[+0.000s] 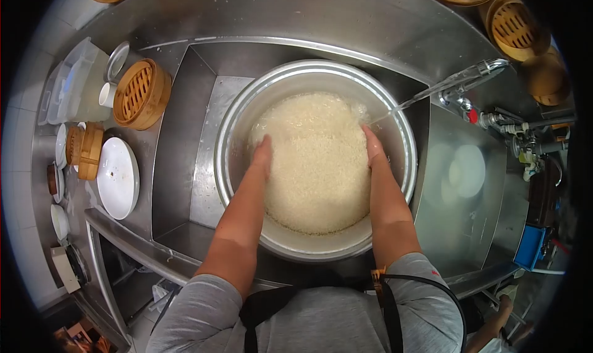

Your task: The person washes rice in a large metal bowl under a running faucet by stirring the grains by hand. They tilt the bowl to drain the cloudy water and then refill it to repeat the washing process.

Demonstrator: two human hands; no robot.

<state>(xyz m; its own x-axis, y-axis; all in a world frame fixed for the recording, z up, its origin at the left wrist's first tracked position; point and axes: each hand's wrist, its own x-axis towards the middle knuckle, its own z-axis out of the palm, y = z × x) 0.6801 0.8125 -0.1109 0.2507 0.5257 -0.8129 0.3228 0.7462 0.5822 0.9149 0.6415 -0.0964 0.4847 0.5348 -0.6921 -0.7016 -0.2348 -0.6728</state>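
Observation:
A large round metal pot (315, 245) stands in the sink, holding a big mound of white rice (315, 168) in water. My left hand (264, 154) reaches into the left side of the rice, its fingers sunk out of sight. Opposite it, my right hand (373, 145) presses in at the right edge of the rice, near the pot's inner wall; its fingers are mostly hidden too. From the faucet (454, 98) at the upper right, a stream of water (420, 96) runs into the pot just beyond my right hand.
The metal sink basin (185, 100) surrounds the pot. A second basin (466, 223) at right holds cloudy water and a round white object (467, 171). Bamboo steamers (142, 93), a white oval plate (118, 178) and a clear plastic bin (80, 84) sit left. Another person's arm (494, 322) shows lower right.

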